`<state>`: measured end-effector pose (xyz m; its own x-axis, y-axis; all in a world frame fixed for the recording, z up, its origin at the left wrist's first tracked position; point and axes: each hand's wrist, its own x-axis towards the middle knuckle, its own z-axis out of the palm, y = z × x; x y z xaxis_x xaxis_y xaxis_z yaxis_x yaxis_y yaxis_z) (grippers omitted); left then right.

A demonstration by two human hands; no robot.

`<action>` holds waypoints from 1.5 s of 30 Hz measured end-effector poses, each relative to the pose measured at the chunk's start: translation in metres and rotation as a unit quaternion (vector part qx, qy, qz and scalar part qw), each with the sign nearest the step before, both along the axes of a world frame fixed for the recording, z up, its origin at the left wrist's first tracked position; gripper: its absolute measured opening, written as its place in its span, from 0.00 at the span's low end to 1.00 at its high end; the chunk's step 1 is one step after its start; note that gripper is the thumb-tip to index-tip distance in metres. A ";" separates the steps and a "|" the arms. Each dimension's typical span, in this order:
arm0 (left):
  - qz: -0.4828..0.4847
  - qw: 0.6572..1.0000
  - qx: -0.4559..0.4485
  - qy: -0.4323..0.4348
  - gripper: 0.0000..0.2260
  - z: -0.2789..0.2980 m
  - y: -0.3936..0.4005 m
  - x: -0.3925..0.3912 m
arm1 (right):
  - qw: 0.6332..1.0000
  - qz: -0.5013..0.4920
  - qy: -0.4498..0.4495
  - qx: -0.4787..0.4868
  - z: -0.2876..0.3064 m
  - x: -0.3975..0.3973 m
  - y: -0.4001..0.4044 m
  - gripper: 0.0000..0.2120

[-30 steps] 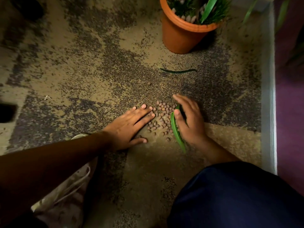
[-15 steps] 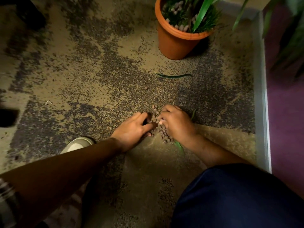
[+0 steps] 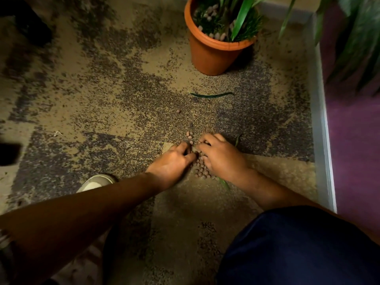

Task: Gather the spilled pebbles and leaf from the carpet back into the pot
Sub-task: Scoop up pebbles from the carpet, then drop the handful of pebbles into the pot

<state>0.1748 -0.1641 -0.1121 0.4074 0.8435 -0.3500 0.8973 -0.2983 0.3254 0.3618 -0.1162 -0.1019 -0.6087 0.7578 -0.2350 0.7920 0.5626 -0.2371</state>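
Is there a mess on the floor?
Yes. Brown pebbles lie spilled on the carpet between both hands, with strays farther out, and a loose leaf lies before the pot.

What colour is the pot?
Terracotta orange pot, plain, clearest in the head view.

We see brown pebbles (image 3: 200, 170) heaped on the carpet (image 3: 123, 103), a green leaf (image 3: 224, 183) beside them, the terracotta pot (image 3: 211, 52) upright well beyond.

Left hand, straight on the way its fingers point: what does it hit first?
Likely the pebbles heaped at its fingertips, then the right hand just beyond. The left hand points right and slightly away.
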 end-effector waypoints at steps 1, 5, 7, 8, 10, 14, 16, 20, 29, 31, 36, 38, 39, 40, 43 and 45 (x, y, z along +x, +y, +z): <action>0.002 1.000 0.000 0.002 0.27 0.000 0.000 0.001 | 1.000 -0.001 -0.002 0.007 -0.002 0.002 -0.004 0.19; -0.006 1.000 -0.003 0.020 0.27 0.003 -0.004 0.006 | 0.999 -0.012 -0.008 0.032 -0.004 0.003 -0.016 0.15; -0.008 0.999 -0.013 0.031 0.29 0.008 -0.005 0.008 | 0.999 -0.017 -0.006 0.040 -0.002 0.001 -0.016 0.13; -0.009 0.999 -0.012 0.032 0.30 0.007 -0.006 0.008 | 0.999 -0.019 -0.001 0.039 -0.001 -0.001 -0.014 0.13; -0.012 0.999 -0.011 0.030 0.30 0.008 -0.006 0.007 | 0.999 -0.029 0.016 0.033 0.000 -0.004 -0.010 0.14; -0.014 0.999 -0.010 0.031 0.30 0.007 -0.006 0.006 | 0.997 -0.052 0.054 0.016 0.001 -0.007 -0.001 0.14; -0.026 0.998 -0.013 0.049 0.29 0.004 -0.006 0.008 | 0.995 -0.067 0.077 0.013 -0.001 -0.006 0.002 0.12; -0.018 0.998 0.000 0.052 0.21 -0.002 -0.005 0.013 | 0.987 -0.104 0.123 -0.003 -0.008 -0.003 0.002 0.12; -0.087 0.995 0.004 0.050 0.26 0.005 -0.010 0.019 | 0.939 -0.230 0.248 -0.055 -0.008 0.007 0.006 0.12; -0.083 0.995 -0.005 0.047 0.26 0.005 -0.009 0.018 | 0.929 -0.256 0.253 -0.085 -0.006 0.011 0.005 0.12; -0.035 0.999 -0.018 -0.028 0.19 -0.001 0.003 0.011 | 0.905 -0.313 0.260 -0.125 0.001 0.024 0.004 0.12; -0.029 0.997 -0.002 -0.069 0.13 0.002 0.006 0.010 | 0.893 -0.336 0.265 -0.140 0.002 0.026 0.006 0.13; -0.027 0.996 0.005 -0.085 0.11 0.007 0.008 0.010 | 0.885 -0.345 0.275 -0.145 0.004 0.027 0.008 0.12; -0.022 0.995 0.011 -0.096 0.08 0.012 0.010 0.009 | 0.877 -0.355 0.288 -0.150 0.008 0.027 0.009 0.12; -0.001 0.991 0.007 -0.133 0.06 0.028 0.020 0.005 | 0.855 -0.369 0.326 -0.162 0.026 0.024 0.021 0.13; 0.022 0.989 0.013 -0.147 0.09 0.042 0.037 0.003 | 0.843 -0.374 0.347 -0.168 0.043 0.020 0.035 0.13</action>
